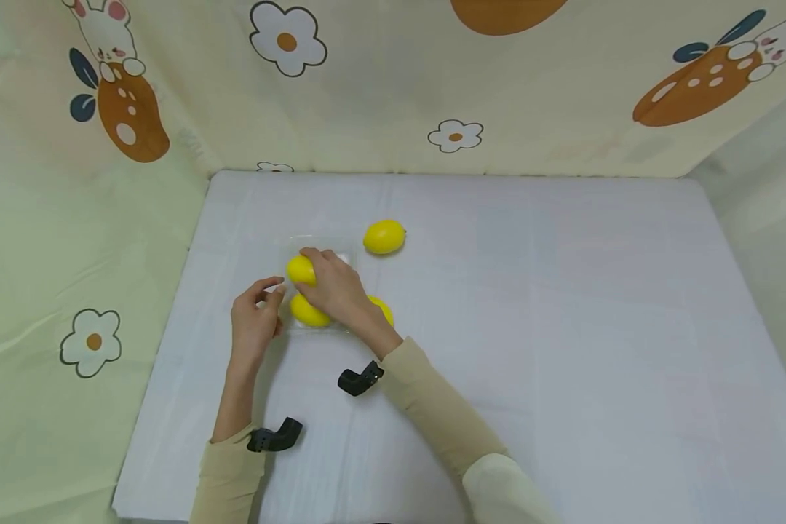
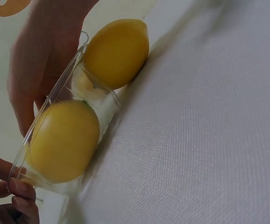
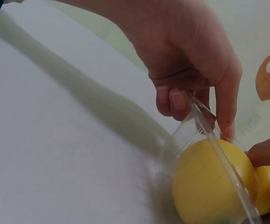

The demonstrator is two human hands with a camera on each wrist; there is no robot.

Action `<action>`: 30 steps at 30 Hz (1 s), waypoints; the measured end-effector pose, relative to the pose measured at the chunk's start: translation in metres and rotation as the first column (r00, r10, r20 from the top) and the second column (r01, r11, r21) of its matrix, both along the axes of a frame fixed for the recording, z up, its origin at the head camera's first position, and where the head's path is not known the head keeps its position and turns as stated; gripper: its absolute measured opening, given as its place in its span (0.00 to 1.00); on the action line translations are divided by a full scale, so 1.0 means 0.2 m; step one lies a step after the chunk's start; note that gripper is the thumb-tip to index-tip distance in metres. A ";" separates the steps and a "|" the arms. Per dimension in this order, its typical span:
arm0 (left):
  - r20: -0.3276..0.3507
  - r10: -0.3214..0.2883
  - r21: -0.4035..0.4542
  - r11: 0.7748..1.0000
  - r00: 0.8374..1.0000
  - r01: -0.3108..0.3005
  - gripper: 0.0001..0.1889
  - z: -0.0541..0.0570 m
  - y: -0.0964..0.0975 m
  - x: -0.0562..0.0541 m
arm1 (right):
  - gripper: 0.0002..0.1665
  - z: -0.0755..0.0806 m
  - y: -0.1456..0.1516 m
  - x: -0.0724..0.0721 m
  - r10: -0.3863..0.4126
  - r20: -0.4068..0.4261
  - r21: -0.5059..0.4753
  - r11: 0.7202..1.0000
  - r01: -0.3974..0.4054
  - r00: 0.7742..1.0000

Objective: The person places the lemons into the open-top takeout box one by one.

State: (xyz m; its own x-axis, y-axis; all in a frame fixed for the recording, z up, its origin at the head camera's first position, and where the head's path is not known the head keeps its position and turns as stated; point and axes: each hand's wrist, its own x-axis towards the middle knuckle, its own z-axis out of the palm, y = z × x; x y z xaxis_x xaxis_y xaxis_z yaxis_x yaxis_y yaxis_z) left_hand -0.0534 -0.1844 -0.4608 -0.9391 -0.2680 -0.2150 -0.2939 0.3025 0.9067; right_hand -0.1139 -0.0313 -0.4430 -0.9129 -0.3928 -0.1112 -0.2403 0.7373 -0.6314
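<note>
A clear plastic box (image 1: 321,238) stands on the table's left half. My left hand (image 1: 255,320) is at its left side, and its thumb and fingertips pinch the rim in the left wrist view. My right hand (image 1: 337,287) reaches over the box and grips a yellow lemon (image 1: 300,270), fingers curled over it. Nearer me, a second lemon (image 1: 310,311) lies in the box, seen through the wall as a large lemon (image 3: 209,182) in the right wrist view. Another lemon (image 1: 381,309) sits just outside the right side, partly hidden by my right wrist.
A loose lemon (image 1: 384,237) lies beyond the box's far right corner. The white-covered table (image 1: 563,327) extends to the right. Printed cloth (image 1: 380,94) hangs behind its far edge and along the left. A black camera mount (image 1: 360,378) sticks out from my right wrist.
</note>
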 end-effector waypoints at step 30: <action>0.008 0.006 0.011 1.000 1.000 -0.006 0.17 0.00 0.00 -0.01 | 0.21 0.05 0.16 0.12 0.105 -0.242 0.060 0.994 -0.093 0.965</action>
